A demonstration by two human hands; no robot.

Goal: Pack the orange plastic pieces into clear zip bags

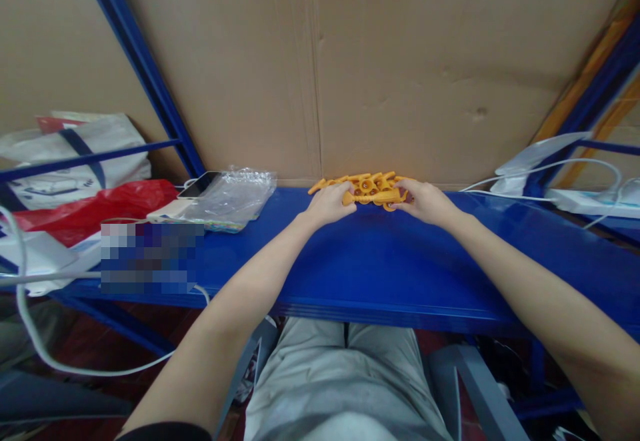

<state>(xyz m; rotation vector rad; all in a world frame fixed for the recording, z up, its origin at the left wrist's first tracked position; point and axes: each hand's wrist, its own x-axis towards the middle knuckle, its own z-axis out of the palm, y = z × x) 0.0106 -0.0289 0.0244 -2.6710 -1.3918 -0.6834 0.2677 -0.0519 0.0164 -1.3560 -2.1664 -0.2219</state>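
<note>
Both arms stretch forward to the back of the blue shelf top. A slender orange-yellow plastic piece [377,197], with a ribbed middle and a rounded left end, lies level between my hands. My left hand [331,204] is closed at its left end, fingers curled. Around its right end my right hand [424,201] is closed, and a small dark red part [409,196] shows by the fingertips. Right behind are several similar orange-yellow pieces [367,182] with round rings and brownish centres, bunched against the cardboard. Their exact kind is unclear.
A cardboard wall [380,74] closes off the back. To the left lie a clear plastic packet [230,194], a phone [199,185], a red plastic bag [110,208] and a white cable [23,294]. At right, white cords run to a power strip [595,200].
</note>
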